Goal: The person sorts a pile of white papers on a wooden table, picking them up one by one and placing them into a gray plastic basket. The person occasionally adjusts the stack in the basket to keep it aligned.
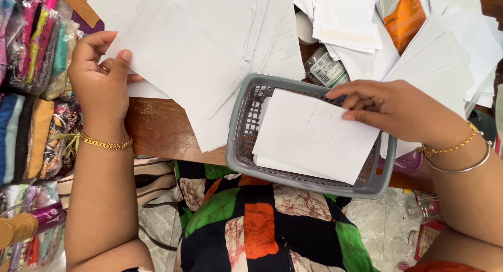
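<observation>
At four o'clock from the left hand (99,81), which pinches a white sheet (178,57), lies the grey basket (241,146); right hand (398,107) fingertips clasp its paper stack (314,138), long axis ten-to-four.

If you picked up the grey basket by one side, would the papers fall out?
Probably some would slide. The papers lie loose and stick out past the grey basket's rim, and the right hand rests on them. The basket looks like light plastic mesh, and it overhangs the wooden table edge, so it may tip easily.
</observation>
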